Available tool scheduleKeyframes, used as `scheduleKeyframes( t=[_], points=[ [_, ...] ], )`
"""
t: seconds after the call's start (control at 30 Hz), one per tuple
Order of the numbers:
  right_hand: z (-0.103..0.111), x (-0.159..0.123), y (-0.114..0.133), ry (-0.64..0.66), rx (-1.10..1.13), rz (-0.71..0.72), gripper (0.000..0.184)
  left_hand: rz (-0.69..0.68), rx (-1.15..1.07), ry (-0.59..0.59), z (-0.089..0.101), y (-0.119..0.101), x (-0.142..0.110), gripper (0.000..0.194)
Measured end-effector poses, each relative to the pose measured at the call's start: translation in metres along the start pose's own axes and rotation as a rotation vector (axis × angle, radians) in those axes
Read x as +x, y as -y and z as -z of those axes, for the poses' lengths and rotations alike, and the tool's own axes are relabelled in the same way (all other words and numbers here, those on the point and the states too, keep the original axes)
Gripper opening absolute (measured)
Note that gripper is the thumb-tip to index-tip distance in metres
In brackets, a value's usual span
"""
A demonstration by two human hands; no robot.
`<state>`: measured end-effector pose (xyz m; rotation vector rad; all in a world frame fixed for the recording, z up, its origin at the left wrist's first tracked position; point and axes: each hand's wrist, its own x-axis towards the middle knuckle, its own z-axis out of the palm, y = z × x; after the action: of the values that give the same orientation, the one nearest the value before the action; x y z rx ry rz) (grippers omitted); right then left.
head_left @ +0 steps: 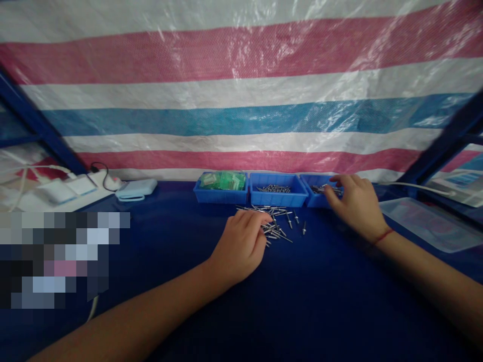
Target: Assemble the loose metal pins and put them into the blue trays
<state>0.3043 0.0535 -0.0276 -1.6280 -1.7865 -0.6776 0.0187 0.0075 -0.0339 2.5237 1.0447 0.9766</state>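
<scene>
My left hand [243,244] rests at the left side of a loose pile of silver pop rivets [277,231] on the blue table. Its fingers curl down over the pile, and whatever lies in them is hidden. My right hand [354,203] is over the right blue bin [315,200], with thumb and fingers apart. Pop rivets [320,189] show inside that bin beside the thumb. The middle blue bin [279,199] also holds several rivets. In the left blue bin [221,196] lie green-tinted plastic packets [222,180].
A white power strip [79,193] with plugs and cables stands at the back left, beside a light blue device [136,190]. A clear plastic lid or tray [433,223] lies at the right. Striped sheeting [241,120] hangs behind the bins, between blue frame posts.
</scene>
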Motion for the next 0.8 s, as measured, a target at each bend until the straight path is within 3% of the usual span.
scheduleKeyframes(
  t=[0.1, 0.3, 0.67, 0.8],
  points=[
    [0.007, -0.007, 0.021, 0.007, 0.080, 0.092, 0.019, -0.034, 0.164, 0.101, 0.005, 0.000, 0.001, 0.022],
    [0.020, -0.025, 0.066, 0.166, 0.271, 0.314, 0.013, -0.093, 0.293, 0.234, 0.005, 0.000, -0.001, 0.018],
    [0.020, -0.029, 0.075, 0.262, 0.401, 0.327, 0.012, -0.052, 0.186, 0.259, 0.003, 0.002, 0.001, 0.019],
    [0.023, -0.031, 0.079, 0.282, 0.421, 0.340, 0.013, -0.057, 0.176, 0.220, 0.002, 0.003, 0.000, 0.018]
  ],
)
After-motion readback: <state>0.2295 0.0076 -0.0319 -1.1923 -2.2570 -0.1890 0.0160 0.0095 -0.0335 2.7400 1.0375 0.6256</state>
